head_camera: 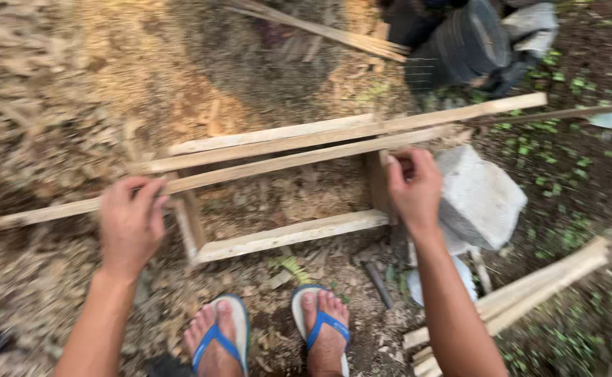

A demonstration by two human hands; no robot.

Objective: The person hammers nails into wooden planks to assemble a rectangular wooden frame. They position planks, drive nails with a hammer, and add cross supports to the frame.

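A: Hands?
B: Left hand [131, 223] grip closed on long slat [250, 169], 9 o'clock. Right hand [413, 187] fingers curled at frame [288, 236] post, 3 o'clock; can't tell if gripping.
A: Around?
B: Grey block [480, 199] beside right hand, black tub [463, 45] at 1, contents hidden, slat pile [529, 293] at 4. Dirt ground [62, 91], chips.

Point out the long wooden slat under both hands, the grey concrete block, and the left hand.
slat [271, 165], head view, bare middle of its length between the hands
block [484, 195], head view, its flat top face
left hand [130, 223], head view, back of the hand
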